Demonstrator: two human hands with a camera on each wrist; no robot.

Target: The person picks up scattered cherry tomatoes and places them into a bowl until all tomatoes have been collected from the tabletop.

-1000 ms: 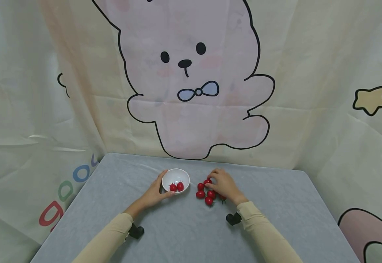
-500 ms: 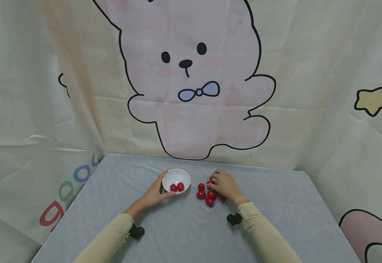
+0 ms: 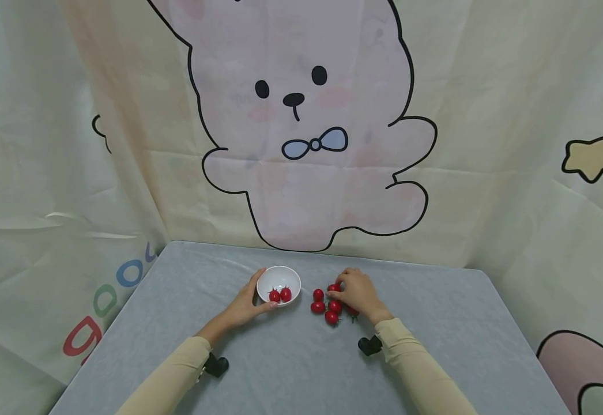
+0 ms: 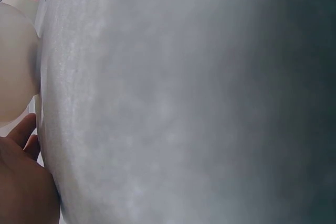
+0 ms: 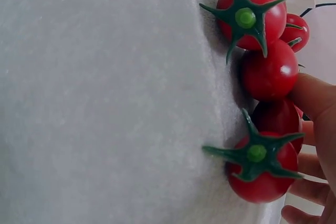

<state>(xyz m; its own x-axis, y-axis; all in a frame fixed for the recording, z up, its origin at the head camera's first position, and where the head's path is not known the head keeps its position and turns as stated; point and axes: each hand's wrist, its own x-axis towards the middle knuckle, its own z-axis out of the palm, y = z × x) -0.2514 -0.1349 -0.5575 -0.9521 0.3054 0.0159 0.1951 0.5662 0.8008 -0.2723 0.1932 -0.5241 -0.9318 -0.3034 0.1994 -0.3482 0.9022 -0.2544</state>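
Note:
My left hand [image 3: 243, 305] holds a small white bowl [image 3: 279, 277] by its left side, thumb at the near rim. Two red cherry tomatoes [image 3: 280, 295] lie inside. In the left wrist view the bowl [image 4: 16, 61] shows only from outside. To its right, my right hand [image 3: 360, 293] pinches a cherry tomato [image 3: 334, 287] at the far side of a loose cluster on the cloth. Several other cherry tomatoes [image 3: 331, 317] lie beside and below the fingers. In the right wrist view, tomatoes with green star-shaped stems [image 5: 255, 153] partly hide the fingertips.
A grey-blue cloth [image 3: 291, 369] covers the table. Behind it hangs a cream curtain [image 3: 462, 219] printed with a large bear. Each wrist carries a dark strap-on device, such as the one [image 3: 370, 345] by the right sleeve.
My right hand has shifted slightly to the right, and the pinched tomato has moved a little right with it. The left hand and bowl stay in place.

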